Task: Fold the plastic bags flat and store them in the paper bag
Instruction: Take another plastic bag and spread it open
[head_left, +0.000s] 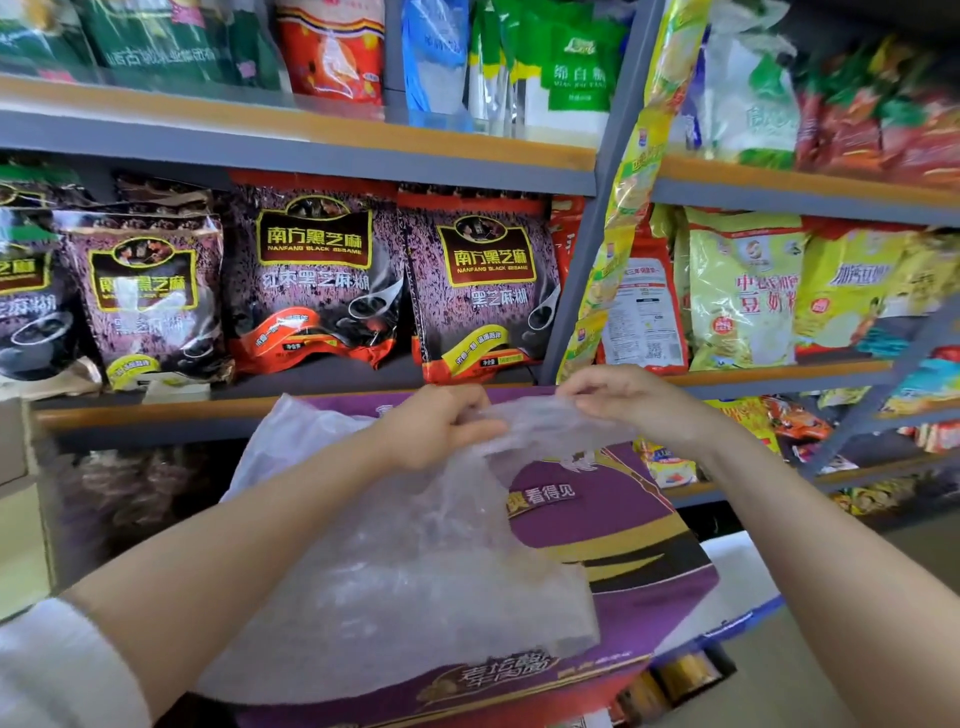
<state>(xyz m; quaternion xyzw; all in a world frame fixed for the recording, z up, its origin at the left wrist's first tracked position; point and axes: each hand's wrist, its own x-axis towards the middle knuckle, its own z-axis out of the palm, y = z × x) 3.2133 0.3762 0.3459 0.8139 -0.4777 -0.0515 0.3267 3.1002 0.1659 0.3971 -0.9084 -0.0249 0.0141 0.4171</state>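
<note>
While both hands pinch its upper edge, the clear plastic bag (415, 571) lies spread over a purple box (623, 545) before the shelf (311, 150). Left hand (441, 431) grips one bunched corner, right hand (618, 397) the other. Black sesame packets (317, 280) stand on the shelf behind.

sesame packs (317, 275) (shelved) "NANFANG BLACK SESAME", purple box (613, 525) "看得见"

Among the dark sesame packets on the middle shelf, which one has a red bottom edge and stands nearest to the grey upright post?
The rightmost sesame packet, directly beside the grey post.
</note>
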